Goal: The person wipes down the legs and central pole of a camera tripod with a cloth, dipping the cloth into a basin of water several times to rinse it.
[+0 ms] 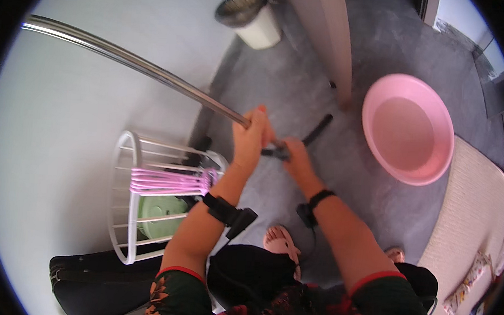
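A long shiny metal pole (pixel 148 69) slants from the upper left down to the middle of the view. My left hand (pixel 249 139) is wrapped round it. Lower on the same pole, my right hand (pixel 296 159) is closed close beside the left one. Past the hands, a narrow black bar (pixel 318 130) shows near the floor at the pole's lower end. My hands hide part of where bar and pole meet, so I cannot tell what kind of tool it is. Both wrists wear black straps with small devices.
A pink basin (pixel 405 132) stands right on the grey floor, beside a beige mat (pixel 473 194). At left is a white rack (pixel 123 207) with pink hangers (pixel 169 182) and a green round thing (pixel 160 216). A white bin (pixel 258 31) and a door edge (pixel 328 35) are ahead.
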`<action>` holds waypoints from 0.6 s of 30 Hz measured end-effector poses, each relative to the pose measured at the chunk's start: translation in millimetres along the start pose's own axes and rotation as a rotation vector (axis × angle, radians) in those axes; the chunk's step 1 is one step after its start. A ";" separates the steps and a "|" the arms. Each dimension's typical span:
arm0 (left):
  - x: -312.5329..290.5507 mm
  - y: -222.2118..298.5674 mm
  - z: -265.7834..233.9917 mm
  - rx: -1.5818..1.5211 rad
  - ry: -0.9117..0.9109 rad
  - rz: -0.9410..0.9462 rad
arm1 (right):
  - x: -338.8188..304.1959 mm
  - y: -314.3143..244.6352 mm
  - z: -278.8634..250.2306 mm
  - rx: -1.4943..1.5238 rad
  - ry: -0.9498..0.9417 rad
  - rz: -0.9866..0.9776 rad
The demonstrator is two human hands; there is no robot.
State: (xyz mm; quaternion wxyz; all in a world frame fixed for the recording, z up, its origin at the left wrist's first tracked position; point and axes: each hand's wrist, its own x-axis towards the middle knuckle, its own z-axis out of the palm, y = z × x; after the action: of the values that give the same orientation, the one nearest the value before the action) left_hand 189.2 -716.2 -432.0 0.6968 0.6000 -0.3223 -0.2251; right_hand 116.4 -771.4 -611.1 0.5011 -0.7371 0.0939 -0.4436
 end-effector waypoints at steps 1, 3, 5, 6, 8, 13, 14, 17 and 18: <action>-2.5 2.9 -5.7 -0.015 -0.025 0.024 | -6.5 3.8 6.5 -0.004 -0.024 0.026; -1.2 2.1 6.2 -0.112 -0.009 -0.018 | -10.5 16.5 -1.4 -0.103 -0.081 0.030; -3.9 4.7 13.9 -0.087 0.027 -0.015 | -18.1 16.9 -4.4 -0.078 -0.069 0.055; -4.7 5.1 16.4 -0.050 0.062 -0.004 | -21.2 17.3 -5.7 -0.043 -0.051 0.073; -6.1 6.4 16.0 -0.043 0.051 0.004 | -25.9 13.4 -6.7 -0.040 -0.072 0.131; -4.5 5.6 17.0 -0.043 0.077 0.002 | -41.7 21.7 -23.1 0.037 -0.043 0.145; -3.9 5.0 15.9 -0.049 0.079 -0.001 | -40.3 19.9 -29.1 0.054 -0.047 0.183; -7.7 7.6 11.3 -0.013 0.097 0.027 | -54.2 35.0 -56.3 -0.107 -0.070 0.262; -7.3 9.3 12.3 -0.037 0.093 0.027 | -60.1 47.1 -70.1 -0.288 -0.075 0.293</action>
State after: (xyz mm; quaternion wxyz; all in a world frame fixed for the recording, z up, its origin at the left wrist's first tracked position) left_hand 174.6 -718.0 -423.3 0.7252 0.5923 -0.2932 -0.1933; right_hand 43.0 -804.9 -676.2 0.4530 -0.7955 0.2436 -0.3203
